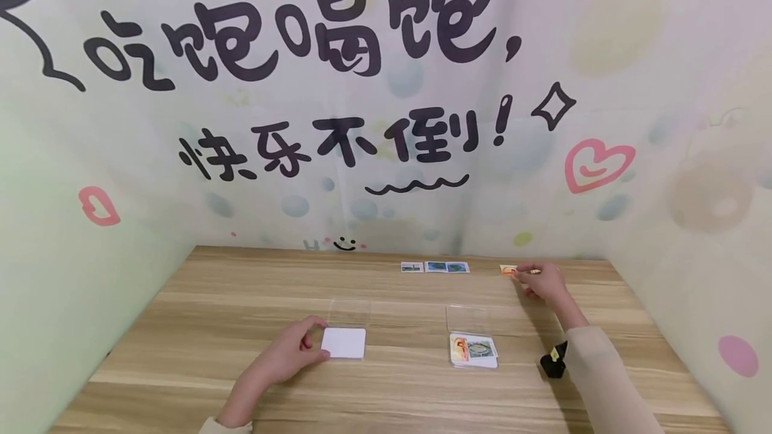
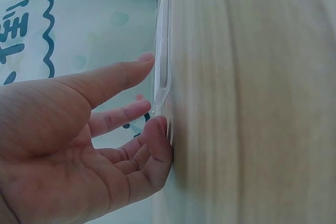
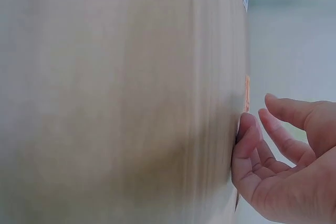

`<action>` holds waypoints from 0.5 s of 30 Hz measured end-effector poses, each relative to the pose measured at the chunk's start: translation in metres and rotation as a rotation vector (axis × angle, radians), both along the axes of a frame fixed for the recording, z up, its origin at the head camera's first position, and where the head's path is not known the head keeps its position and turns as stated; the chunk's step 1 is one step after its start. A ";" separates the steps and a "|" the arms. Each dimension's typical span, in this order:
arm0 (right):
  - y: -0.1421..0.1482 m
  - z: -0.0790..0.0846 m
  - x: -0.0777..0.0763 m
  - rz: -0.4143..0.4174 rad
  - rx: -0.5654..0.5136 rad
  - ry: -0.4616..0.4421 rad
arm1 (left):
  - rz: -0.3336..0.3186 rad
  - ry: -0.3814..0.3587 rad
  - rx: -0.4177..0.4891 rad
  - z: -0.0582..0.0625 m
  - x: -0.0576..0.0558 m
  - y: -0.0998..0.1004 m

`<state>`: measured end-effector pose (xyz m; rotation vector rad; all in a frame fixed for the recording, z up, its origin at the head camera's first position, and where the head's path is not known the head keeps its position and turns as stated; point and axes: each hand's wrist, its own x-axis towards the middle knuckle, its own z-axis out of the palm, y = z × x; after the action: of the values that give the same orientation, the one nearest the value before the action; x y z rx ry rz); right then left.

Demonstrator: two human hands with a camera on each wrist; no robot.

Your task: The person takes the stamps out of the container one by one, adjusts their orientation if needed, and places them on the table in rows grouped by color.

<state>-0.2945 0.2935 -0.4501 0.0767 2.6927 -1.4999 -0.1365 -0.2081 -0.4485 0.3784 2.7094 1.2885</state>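
Observation:
My left hand [image 1: 289, 353] rests at the left edge of a clear hinged plastic case [image 1: 350, 310] with a white card [image 1: 344, 342] in it. Its thumb and forefinger touch the edge; they are spread apart in the left wrist view. My right hand [image 1: 543, 281] reaches to the back of the table, its fingertips beside or touching a small orange stamp-like picture [image 1: 508, 270]. In the right wrist view, thumb and fingers stay apart near that orange piece [image 3: 247, 93]. Whether they touch it is hard to tell.
A second open clear case [image 1: 467, 317] holds a white card with an orange and a green picture [image 1: 480, 347]. Several blue-green stamp-like pictures [image 1: 446, 266] lie in a row at the back. A small black object [image 1: 553, 362] sits beside the right sleeve. A printed cloth [image 1: 338, 153] hangs behind.

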 end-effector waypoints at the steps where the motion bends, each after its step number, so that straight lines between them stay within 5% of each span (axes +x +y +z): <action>1: 0.000 0.000 0.001 -0.002 0.004 -0.007 | 0.003 0.000 -0.001 0.000 0.000 0.000; 15: -0.007 0.005 0.020 0.005 -0.032 -0.101 | -0.005 0.051 -0.035 0.007 0.002 0.002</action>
<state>-0.2746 0.2866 -0.4456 0.1396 2.5877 -1.4946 -0.1346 -0.2057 -0.4415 0.4203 2.7665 1.2456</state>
